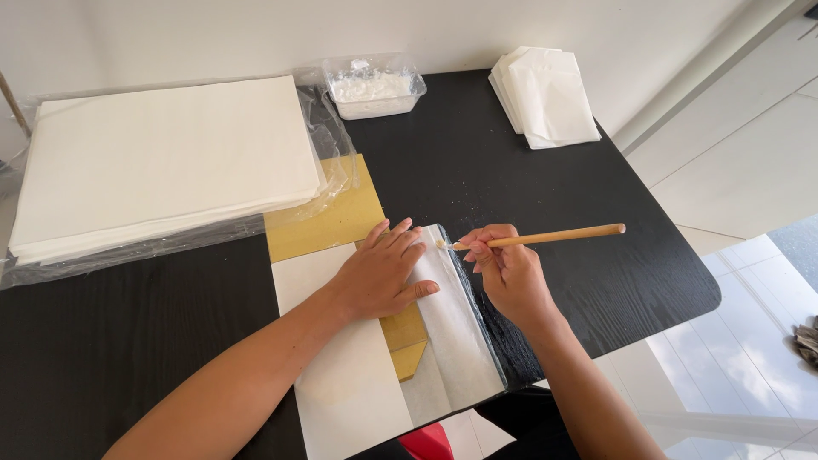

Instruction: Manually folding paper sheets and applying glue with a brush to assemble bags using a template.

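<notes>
My left hand (381, 273) lies flat, fingers spread, pressing down a white sheet (349, 383) that covers a gold-coloured card (328, 217) on the black table (170, 315). My right hand (509, 273) grips a wooden-handled brush (554, 236) near its head, the handle pointing right. The brush tip touches the top of a thin translucent white paper strip (456, 332) just right of my left fingertips. A corner of gold card (407, 345) shows between the sheet and the strip.
A thick stack of white paper (162, 162) in a clear plastic wrap lies at the back left. A clear plastic tub of white paste (372, 87) stands at the back centre. Folded white sheets (545, 95) sit at the back right. The table's right edge drops to a tiled floor.
</notes>
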